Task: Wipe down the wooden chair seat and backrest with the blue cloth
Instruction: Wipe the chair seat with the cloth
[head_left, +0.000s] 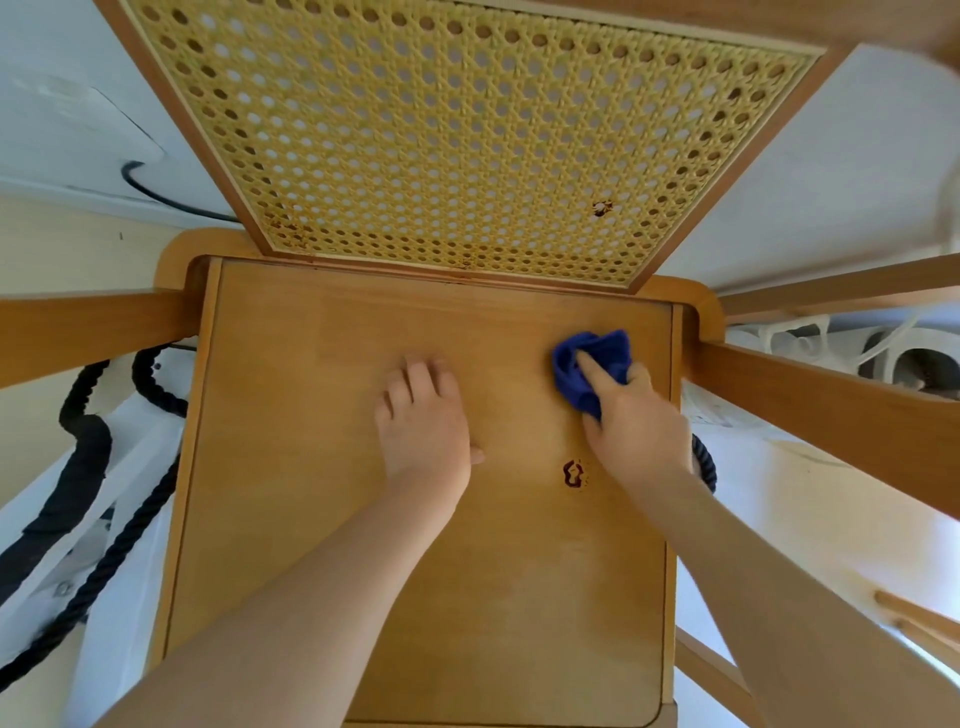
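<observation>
Right hand (636, 421) grips bunched blue cloth (589, 366) against seat (415, 597); left hand (423, 421) lies flat

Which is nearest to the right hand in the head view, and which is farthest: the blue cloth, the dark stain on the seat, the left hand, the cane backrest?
1. blue cloth, gripped in the right hand
2. dark stain, just left of the wrist
3. left hand, flat at mid-seat
4. cane backrest, beyond the seat
</observation>
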